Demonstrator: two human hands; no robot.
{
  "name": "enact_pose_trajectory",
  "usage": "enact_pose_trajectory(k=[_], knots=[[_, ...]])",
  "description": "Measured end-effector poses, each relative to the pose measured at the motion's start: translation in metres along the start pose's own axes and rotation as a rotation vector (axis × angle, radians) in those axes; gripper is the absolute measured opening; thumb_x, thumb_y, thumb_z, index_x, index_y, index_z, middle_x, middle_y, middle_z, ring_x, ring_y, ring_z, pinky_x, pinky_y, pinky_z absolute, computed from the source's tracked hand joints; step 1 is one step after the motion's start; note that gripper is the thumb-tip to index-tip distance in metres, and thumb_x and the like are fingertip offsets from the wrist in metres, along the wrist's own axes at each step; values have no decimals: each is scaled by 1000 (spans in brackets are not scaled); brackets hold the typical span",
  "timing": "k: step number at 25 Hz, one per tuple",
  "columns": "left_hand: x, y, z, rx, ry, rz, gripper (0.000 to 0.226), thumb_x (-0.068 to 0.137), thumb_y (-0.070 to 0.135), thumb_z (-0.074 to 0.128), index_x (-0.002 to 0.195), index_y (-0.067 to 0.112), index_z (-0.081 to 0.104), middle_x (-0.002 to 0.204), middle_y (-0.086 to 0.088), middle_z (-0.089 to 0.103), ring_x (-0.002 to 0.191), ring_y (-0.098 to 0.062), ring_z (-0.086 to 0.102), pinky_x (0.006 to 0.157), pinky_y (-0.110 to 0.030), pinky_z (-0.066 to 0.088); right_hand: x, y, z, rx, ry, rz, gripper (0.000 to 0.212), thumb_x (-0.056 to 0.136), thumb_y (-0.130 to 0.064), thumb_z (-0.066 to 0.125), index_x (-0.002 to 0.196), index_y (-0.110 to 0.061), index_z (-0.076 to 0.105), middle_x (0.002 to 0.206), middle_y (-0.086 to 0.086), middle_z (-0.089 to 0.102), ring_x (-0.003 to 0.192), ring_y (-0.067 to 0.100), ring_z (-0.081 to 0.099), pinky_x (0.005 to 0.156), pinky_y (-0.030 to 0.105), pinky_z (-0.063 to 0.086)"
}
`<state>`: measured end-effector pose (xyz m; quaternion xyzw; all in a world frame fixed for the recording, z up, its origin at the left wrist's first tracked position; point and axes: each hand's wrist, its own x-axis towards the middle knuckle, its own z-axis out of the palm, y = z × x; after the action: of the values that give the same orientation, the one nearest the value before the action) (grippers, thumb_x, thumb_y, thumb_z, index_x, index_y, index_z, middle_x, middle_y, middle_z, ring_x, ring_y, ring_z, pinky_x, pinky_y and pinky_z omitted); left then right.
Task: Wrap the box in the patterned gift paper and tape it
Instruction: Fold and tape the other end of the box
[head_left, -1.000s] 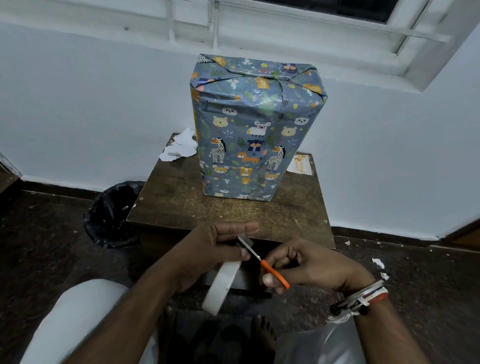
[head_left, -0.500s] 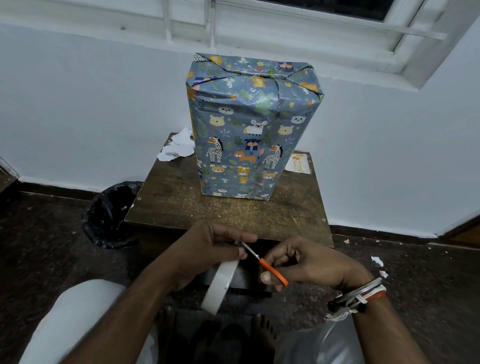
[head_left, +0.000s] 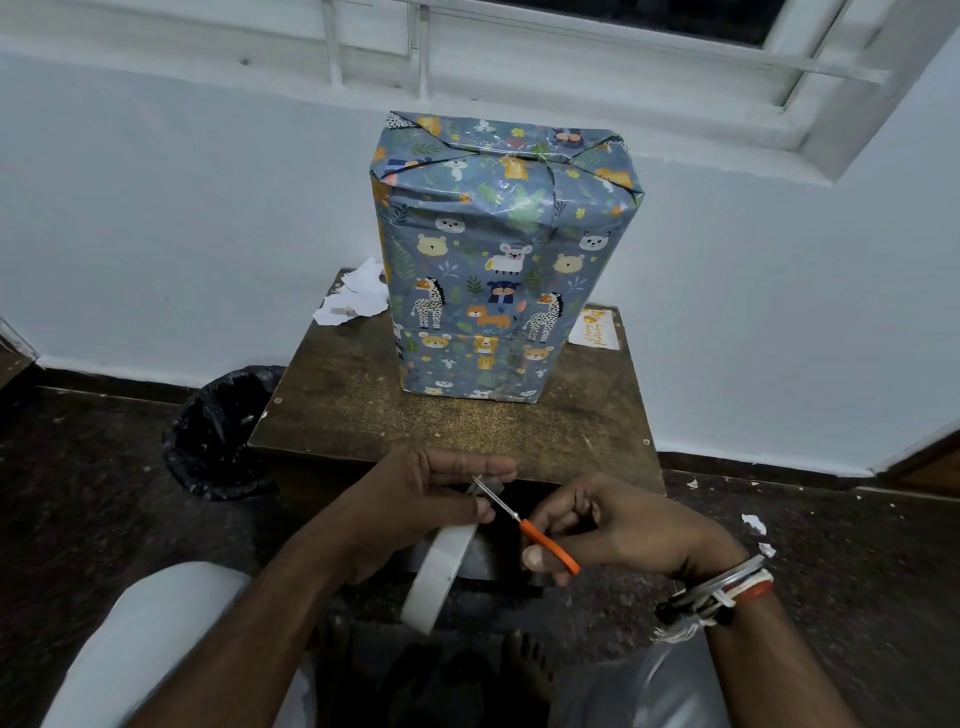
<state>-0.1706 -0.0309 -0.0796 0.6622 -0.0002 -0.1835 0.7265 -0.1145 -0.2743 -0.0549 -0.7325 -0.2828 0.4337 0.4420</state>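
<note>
Tabletop: box stands upright mid-top, already wrapped, top folds closed. In front of the near edge, left hand holds tape roll, pinching a pulled strip; right hand grips scissors, blades at strip.

Left hand: tape roll; right hand: scissors
</note>
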Motion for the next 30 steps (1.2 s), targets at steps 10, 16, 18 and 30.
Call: enact_pose_trajectory(k=[10, 16, 18, 30], knots=[[0, 2, -3, 13, -5, 42, 44, 87, -15, 68, 120, 14, 73, 120, -1, 75, 110, -25, 72, 85, -25, 57, 0, 3, 2, -46, 41, -3, 8, 91, -22, 79, 95, -15, 81, 82, 14, 76, 72, 14, 66, 75, 27, 52], [1, -1, -6, -12, 13, 53, 37, 86, -13, 69, 113, 11, 76, 117, -11, 75, 111, -33, 71, 89, -30, 58, 1, 5, 2, -52, 89, -5, 13, 90, -23, 80, 98, -14, 81, 84, 15, 77, 74, 17, 68, 78, 32, 55], [0, 0, -7, -23, 11, 51, 38, 86, -15, 68, 113, 11, 76, 118, -9, 76, 102, -27, 74, 85, -27, 58, -1, 5, 0, -58, 131, -11, 11, 90, -23, 80, 97, -16, 82, 80, 12, 77, 72, 16, 67, 75, 31, 54], [0, -1, -13, -62, 82, 46, 43, 85, -10, 72, 118, 18, 71, 128, 1, 71, 96, -27, 75, 93, -44, 57, -2, 12, -5, -111, 200, 27, 17, 87, -37, 81, 96, -23, 82, 77, 8, 77, 71, 23, 63, 72, 37, 47]])
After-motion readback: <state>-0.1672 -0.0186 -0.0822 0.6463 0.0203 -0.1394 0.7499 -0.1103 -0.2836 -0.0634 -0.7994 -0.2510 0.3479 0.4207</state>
